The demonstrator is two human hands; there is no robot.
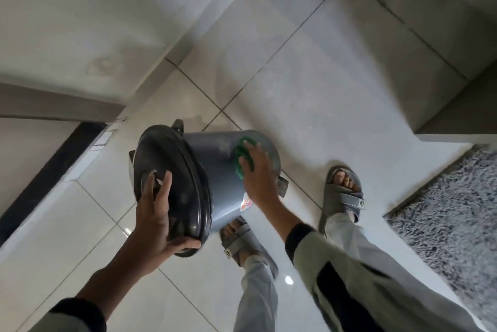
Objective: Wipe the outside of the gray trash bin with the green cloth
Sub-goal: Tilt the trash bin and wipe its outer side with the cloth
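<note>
The gray trash bin [212, 159] is tipped toward me above the tiled floor, its dark lid [172, 167] facing the camera. My left hand [158, 213] grips the lid's near rim, fingers spread over its top and thumb under the edge. My right hand [256, 173] presses the green cloth [239, 155] flat against the bin's upper side wall. Most of the cloth is hidden under my fingers. A small sticker [246, 204] shows on the bin's wall near my right wrist.
My two feet in gray sandals [343, 192] stand on glossy white tiles just below and right of the bin. A gray shaggy rug [451, 210] lies at the right. A white wall with a dark baseboard [45, 173] runs along the left.
</note>
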